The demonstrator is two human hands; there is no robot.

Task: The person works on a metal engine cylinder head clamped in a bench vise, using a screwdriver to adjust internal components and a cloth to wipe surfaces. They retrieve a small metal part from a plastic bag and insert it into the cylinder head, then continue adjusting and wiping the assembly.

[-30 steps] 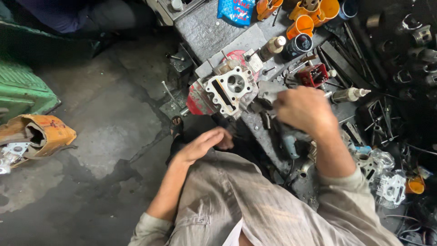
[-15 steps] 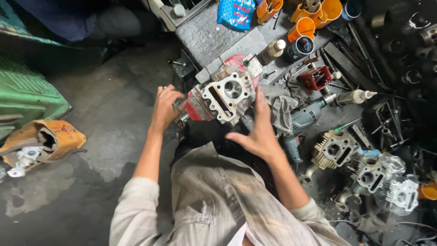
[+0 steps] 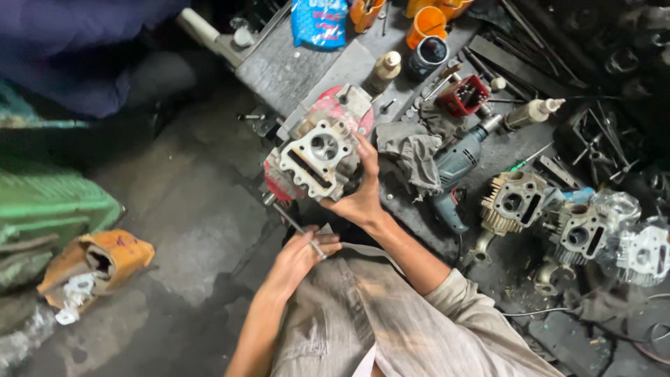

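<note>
A view from above of a person seated at a cluttered workshop bench, wearing a stained grey shirt (image 3: 391,321). Nearest the camera, the left hand (image 3: 300,255) is closed around the end of a thin metal handle (image 3: 296,227), which runs up and away to the underside of a red bench vise (image 3: 335,115). Just beyond, the right hand (image 3: 363,192) reaches forward with fingers spread, pressed flat against the right side of a pale metal cylinder head (image 3: 317,157); it steadies the part rather than gripping it. The cylinder head sits in the vise at the near edge of the bench, its flat gasket face turned up, one round bore and a long slot showing.

Judging by the grip on the handle and the bracing palm, the step in hand appears to be turning the vise to clamp or release the cylinder head. Which way cannot be told. The next move likely calls for keeping the head square while the handle is turned.

Further right on the bench lie a grey rag (image 3: 415,153), a blue-grey electric drill (image 3: 453,171) and a small red box of bits (image 3: 464,94). Beyond these are three more cylinder heads (image 3: 516,202), a dark tin (image 3: 427,56) and orange cups (image 3: 426,24). On the concrete floor to the left lies a torn orange carton (image 3: 94,262).
</note>
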